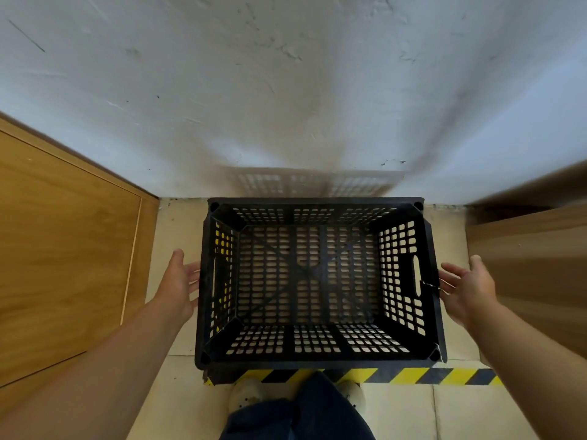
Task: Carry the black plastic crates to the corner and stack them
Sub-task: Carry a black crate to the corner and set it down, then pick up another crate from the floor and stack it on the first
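A black plastic crate (317, 360) with slotted walls and floor sits upright against the white wall, and I look straight down into it. It is empty. My left hand (182, 281) hovers beside its left end with fingers spread, close to the handle slot, holding nothing. My right hand (467, 287) is open beside the right end, fingertips near the rim where a crack shows. I cannot tell whether another crate lies under this one.
A white plaster wall (286, 90) stands right behind the crate. A wooden door (63, 249) is at the left and a wooden panel (533, 265) at the right. Yellow-black hazard tape (413, 376) crosses the tiled floor in front of my feet.
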### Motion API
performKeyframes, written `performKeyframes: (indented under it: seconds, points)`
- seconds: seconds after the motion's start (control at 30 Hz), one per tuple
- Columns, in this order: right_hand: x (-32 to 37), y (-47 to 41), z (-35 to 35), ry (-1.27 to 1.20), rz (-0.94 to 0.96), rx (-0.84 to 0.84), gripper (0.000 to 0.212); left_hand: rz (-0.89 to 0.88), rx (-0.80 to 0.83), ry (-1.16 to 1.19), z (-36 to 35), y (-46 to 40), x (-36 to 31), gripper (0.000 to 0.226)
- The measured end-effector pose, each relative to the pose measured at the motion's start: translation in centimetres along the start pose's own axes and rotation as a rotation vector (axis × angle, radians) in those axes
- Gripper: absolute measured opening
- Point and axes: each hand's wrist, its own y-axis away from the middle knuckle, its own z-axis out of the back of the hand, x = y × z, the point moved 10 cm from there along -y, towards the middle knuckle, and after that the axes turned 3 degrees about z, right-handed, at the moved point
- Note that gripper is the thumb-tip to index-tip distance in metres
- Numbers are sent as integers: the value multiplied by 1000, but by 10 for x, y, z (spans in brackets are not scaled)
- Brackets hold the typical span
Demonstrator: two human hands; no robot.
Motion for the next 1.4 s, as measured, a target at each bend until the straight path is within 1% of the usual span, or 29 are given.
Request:
performKeyframes:
  seconds: [0.17, 0.23, 0.3, 0.37, 0.5, 0.67, 0.8, 0.9, 0.97, 1.07, 1.23, 1.4]
  points:
    - [-3, 5, 1, 76, 12, 47, 53, 5, 7, -19, 4, 0, 1, 61]
    - [-1, 14, 0, 205, 26, 74, 43, -6, 12, -52, 3, 9, -2, 56]
    - [4, 25, 1, 395, 44, 78, 30, -19, 7, -93, 0, 24, -6, 52]
    - [13, 42, 2, 517, 58, 84, 31, -29, 30, -122, -6, 44, -11, 48]
    - [37, 92, 0, 545, 71, 155, 33, -12, 160, -187, -25, 94, -16, 46]
    - [76, 162, 22, 571, 78, 206, 29, -49, 177, -235, -37, 172, -34, 40]
    - [118, 217, 43, 694, 162, 224, 20, -83, 219, -296, -52, 244, -54, 36]
    - [147, 260, 54, 812, 263, 228, 21, -154, 266, -358, -66, 298, -75, 33]
    - [161, 288, 59, 825, 293, 250, 22, -214, 294, -394, -75, 332, -90, 31]
    - [174, 330, 73, 791, 299, 251, 22, -254, 338, -424, -85, 373, -104, 31]
    - [176, 394, 124, 668, 311, 165, 24, -299, 438, -506, -97, 424, -108, 32]
    - [143, 461, 201, 433, 264, 26, 21, -322, 574, -645, -109, 470, -80, 32]
